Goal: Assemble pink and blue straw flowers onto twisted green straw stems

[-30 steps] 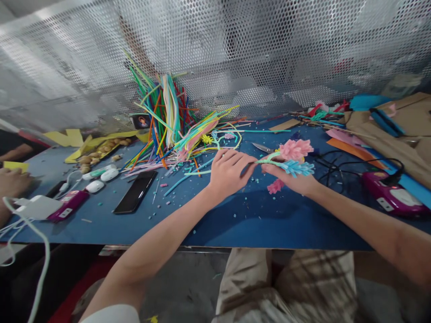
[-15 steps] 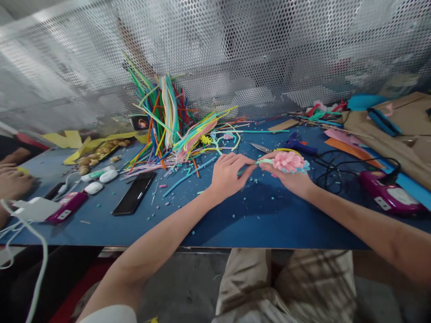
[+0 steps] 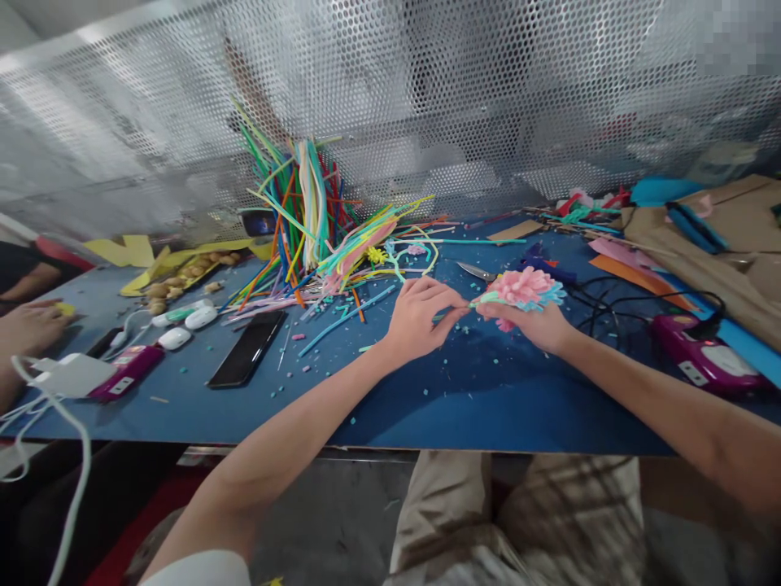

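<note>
My right hand holds a small bunch of fuzzy pipe-cleaner flowers, pink with a light blue one at the side, just above the blue table. My left hand pinches the green stem end of that bunch between thumb and fingers, right next to my right hand. Both hands hover over the table's middle. A big heap of coloured pipe cleaners lies behind my left hand.
Scissors and a blue glue gun lie behind the flowers. A black phone lies left, a purple device with black cable right. Another person's hand rests at far left. A perforated metal screen closes the back.
The flower bunch was turned and lowered, then raised a little again; both hands shifted slightly right and stayed on it.
</note>
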The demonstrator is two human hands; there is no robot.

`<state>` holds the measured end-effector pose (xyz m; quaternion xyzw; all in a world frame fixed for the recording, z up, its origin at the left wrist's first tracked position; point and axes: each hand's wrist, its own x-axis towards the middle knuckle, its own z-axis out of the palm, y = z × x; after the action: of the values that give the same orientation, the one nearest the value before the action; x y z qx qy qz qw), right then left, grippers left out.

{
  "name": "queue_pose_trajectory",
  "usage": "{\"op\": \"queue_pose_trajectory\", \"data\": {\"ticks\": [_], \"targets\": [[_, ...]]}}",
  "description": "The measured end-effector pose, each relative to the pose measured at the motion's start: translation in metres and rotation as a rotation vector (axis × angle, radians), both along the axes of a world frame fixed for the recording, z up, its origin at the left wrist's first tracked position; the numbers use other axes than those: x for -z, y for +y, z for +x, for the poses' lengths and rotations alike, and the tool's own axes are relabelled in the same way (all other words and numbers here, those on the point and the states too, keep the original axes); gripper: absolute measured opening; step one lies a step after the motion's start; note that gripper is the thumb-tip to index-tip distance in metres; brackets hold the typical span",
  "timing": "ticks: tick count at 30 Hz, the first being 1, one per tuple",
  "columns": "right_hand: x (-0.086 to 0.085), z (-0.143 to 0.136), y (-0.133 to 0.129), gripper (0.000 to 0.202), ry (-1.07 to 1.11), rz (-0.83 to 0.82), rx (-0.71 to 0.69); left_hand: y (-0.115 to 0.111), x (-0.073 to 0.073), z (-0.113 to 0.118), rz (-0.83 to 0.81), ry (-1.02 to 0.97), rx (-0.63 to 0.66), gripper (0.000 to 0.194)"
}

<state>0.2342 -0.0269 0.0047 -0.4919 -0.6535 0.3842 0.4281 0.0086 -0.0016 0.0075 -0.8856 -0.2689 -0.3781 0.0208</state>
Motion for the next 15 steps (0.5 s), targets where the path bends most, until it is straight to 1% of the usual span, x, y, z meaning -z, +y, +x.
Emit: {"op": "queue_pose_trajectory", "data": {"ticks": [2,5,8,10,12,13,15], "targets": [[-0.002,-0.001,0.000,0.032,-0.016,0.007,0.008,-0.001,0.001,0.000,-0.018,0.012,0.001,0.015],[-0.003,-0.002,0.001,0.030,-0.065,0.069,-0.004,-0.002,0.002,0.002,-0.049,0.009,-0.010,0.017],[-0.004,-0.002,0.002,0.026,-0.046,0.145,-0.007,-0.001,0.001,0.004,-0.069,-0.059,-0.053,0.018],[-0.004,-0.001,0.004,0.025,-0.048,0.263,0.011,0.002,-0.004,0.002,-0.074,-0.149,-0.089,0.020],[-0.002,0.001,0.008,0.026,-0.081,0.426,0.063,0.006,-0.009,-0.002,-0.082,-0.269,-0.133,0.021],[-0.001,0.002,0.010,0.029,-0.103,0.491,0.088,0.009,-0.012,-0.005,-0.090,-0.335,-0.159,0.022],[0.002,0.003,0.013,0.038,-0.125,0.569,0.116,0.013,-0.016,-0.009,-0.101,-0.452,-0.216,0.022]]}}
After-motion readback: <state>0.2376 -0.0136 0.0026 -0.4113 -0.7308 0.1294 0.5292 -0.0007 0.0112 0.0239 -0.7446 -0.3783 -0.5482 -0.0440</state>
